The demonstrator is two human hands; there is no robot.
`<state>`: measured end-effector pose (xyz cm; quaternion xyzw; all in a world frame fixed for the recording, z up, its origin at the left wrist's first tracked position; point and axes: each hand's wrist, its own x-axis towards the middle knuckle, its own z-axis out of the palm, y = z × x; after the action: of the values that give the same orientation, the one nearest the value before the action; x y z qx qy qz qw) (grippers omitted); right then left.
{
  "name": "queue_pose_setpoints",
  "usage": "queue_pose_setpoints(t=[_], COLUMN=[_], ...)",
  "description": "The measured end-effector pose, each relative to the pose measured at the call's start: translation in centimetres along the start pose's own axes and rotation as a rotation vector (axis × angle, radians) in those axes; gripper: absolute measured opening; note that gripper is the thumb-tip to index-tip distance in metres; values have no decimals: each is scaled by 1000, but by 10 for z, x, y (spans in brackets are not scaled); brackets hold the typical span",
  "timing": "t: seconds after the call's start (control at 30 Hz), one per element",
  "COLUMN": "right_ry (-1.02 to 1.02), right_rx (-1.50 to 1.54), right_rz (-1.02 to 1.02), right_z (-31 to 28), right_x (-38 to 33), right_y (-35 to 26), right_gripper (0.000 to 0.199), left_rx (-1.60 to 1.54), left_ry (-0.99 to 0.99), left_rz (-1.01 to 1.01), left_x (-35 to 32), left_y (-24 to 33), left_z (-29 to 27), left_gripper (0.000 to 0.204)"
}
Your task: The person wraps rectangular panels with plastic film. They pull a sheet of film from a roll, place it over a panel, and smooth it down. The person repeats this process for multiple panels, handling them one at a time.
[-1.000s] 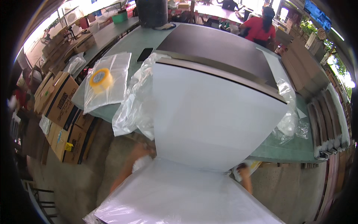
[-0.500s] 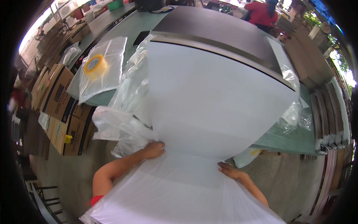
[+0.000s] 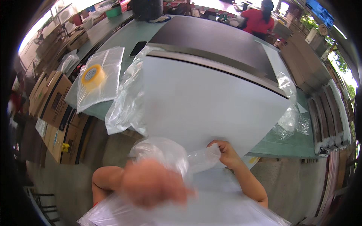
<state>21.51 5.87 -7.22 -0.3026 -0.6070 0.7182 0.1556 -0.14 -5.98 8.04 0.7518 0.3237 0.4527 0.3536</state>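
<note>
A large white sheet (image 3: pixel 215 101) slopes from the table toward me, its near end inside a clear plastic bag (image 3: pixel 226 211). My right hand (image 3: pixel 228 153) pinches a gathered edge of the plastic above the sheet. Bunched film (image 3: pixel 162 148) stretches from there toward my left side. Closer to the camera, my left hand (image 3: pixel 154 184) is smeared by motion, so its fingers cannot be made out. Beyond the white sheet's far edge, a dark grey sheet (image 3: pixel 211 35) lies flat on the table.
On the green table (image 3: pixel 281 147), a roll of yellow tape (image 3: pixel 93 75) rests on flat clear bags (image 3: pixel 113 62). Crumpled plastic (image 3: pixel 128 109) hangs off the left side. Cardboard boxes (image 3: pixel 54 101) are stacked at left, wrapped stacks (image 3: pixel 330 116) at right. A person in red (image 3: pixel 258 20) is at the back.
My left hand has left the bag's left edge and risen toward the camera. My right hand has moved inward and up, and plastic is now gathered between the two hands.
</note>
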Motion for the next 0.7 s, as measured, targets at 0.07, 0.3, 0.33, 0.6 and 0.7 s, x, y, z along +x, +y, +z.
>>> queue_pose_setpoints(t=[0.07, 0.3, 0.33, 0.6, 0.7], right_ry=[-6, 6, 13, 226, 184], right_rx=[-62, -238, -253, -328, 226], right_rz=[3, -91, -101, -108, -103], right_z=[9, 3, 3, 14, 22], right_x=[-3, -4, -3, -24, -18], right_y=[-8, 6, 3, -28, -39], right_gripper=[15, 18, 17, 21, 26], left_rx=[-125, -29, -31, 157, -43], left_ry=[1, 414, 426, -74, -193], left_rz=[268, 583, 578, -319, -465], left_x=[-14, -10, -11, 0, -16], left_y=[18, 23, 22, -88, -132], left_z=[12, 37, 40, 14, 54], left_gripper=[14, 10, 10, 48, 49])
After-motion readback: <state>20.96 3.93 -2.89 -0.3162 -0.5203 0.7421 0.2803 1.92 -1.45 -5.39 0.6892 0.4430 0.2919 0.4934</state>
